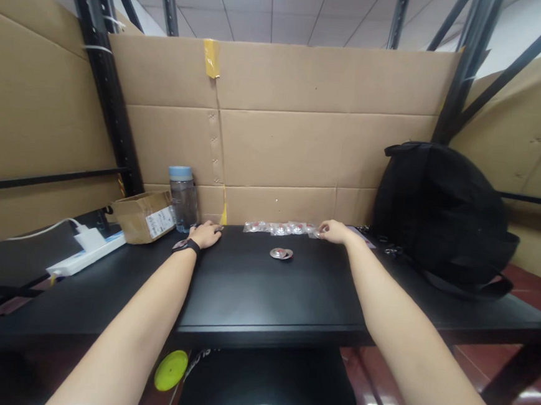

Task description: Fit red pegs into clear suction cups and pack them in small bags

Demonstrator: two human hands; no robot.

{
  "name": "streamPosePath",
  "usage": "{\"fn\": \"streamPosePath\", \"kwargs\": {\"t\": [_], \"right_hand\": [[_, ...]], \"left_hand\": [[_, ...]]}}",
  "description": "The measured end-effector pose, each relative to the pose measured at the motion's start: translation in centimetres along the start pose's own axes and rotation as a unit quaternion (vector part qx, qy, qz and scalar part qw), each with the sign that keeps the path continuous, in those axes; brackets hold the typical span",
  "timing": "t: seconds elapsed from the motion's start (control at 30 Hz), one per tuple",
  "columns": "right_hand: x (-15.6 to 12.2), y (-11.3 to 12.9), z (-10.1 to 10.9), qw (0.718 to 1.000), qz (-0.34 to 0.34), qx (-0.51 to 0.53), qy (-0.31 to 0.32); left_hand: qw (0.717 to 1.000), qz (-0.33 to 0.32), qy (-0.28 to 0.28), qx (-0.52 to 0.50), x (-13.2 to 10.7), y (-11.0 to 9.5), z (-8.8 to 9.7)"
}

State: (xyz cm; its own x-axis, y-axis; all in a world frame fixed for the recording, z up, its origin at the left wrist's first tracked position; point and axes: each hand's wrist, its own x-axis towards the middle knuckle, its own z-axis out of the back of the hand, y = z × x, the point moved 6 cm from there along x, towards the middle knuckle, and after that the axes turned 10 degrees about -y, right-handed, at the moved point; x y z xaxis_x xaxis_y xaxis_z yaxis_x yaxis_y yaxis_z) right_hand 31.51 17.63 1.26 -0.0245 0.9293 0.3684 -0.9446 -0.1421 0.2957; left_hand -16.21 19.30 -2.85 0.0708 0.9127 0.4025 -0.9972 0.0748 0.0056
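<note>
My left hand (206,233) lies on the far left part of the black table (244,294), fingers curled down, a black watch on the wrist, close to a clear water bottle (183,199). My right hand (334,231) reaches to the back of the table, its fingertips pinched at the right end of a row of small clear packets with red parts (280,228). A small shiny metal piece (281,252) lies on the table between my hands, nearer to me than the packets. What, if anything, either hand holds is too small to make out.
A black backpack (441,213) sits at the right. A small cardboard box (144,215) and a white power strip (87,253) lie at the left. Cardboard walls (280,141) and black rack posts close the space. A yellow-green disc (171,369) lies below the table.
</note>
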Motion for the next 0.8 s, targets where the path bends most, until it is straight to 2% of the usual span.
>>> {"fn": "streamPosePath", "kwargs": {"t": [0.17,0.53,0.8], "right_hand": [[-0.6,0.6,-0.8,0.997,0.008,0.025,0.066],[-1.0,1.7,-0.5,0.999,0.024,0.006,0.046],[-0.8,0.9,-1.2,0.999,0.021,-0.009,0.039]], "left_hand": [[1.0,-0.013,0.012,-0.015,0.4,-0.6,-0.4],[1.0,0.0,0.003,-0.029,0.4,-0.3,-0.1],[0.999,0.019,-0.006,-0.028,0.0,-0.2,0.2]]}}
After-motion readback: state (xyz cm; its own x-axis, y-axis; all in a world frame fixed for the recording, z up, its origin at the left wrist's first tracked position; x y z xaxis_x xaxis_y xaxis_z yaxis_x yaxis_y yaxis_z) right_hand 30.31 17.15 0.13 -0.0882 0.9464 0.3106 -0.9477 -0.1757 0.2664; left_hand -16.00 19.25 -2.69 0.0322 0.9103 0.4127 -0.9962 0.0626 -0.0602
